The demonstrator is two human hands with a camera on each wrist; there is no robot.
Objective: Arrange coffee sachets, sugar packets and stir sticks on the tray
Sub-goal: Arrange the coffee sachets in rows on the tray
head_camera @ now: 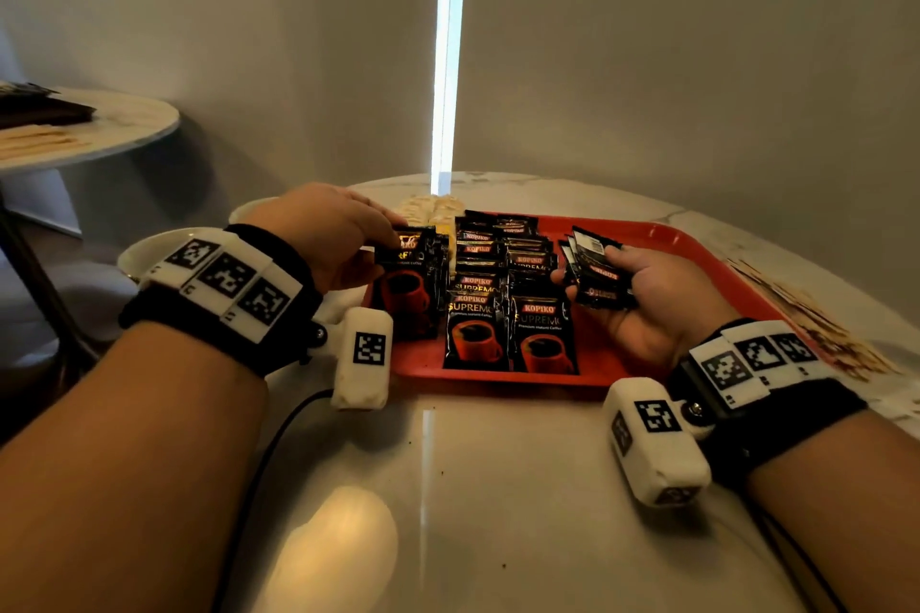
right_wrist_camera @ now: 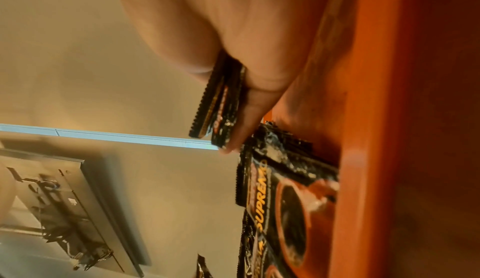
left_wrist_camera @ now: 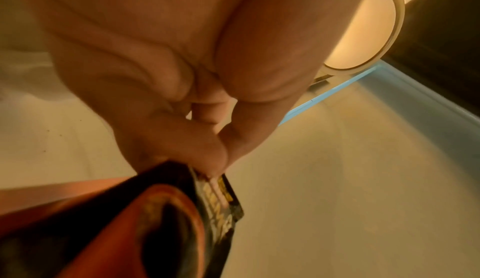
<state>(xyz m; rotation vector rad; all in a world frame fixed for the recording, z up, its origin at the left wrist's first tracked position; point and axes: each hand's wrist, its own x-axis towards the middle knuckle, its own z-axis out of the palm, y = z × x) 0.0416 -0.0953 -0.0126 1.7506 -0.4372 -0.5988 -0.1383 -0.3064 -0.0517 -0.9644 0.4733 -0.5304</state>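
A red tray (head_camera: 662,239) lies on the marble table and carries two rows of black coffee sachets (head_camera: 542,339). My left hand (head_camera: 343,234) pinches the top edge of one coffee sachet (head_camera: 408,279) at the tray's left side; the left wrist view shows thumb and finger meeting on that sachet (left_wrist_camera: 182,210). My right hand (head_camera: 622,284), palm up over the tray's middle right, holds a fanned stack of sachets (head_camera: 597,269), seen edge-on as the sachet stack (right_wrist_camera: 221,105) in the right wrist view. Pale packets (head_camera: 428,209) lie behind the tray.
Two white saucers (head_camera: 149,254) sit left of the tray at the table's edge. Wooden stir sticks (head_camera: 816,314) lie on the table right of the tray. A second round table (head_camera: 124,124) with items stands far left. The table's near part (head_camera: 498,488) is bare marble.
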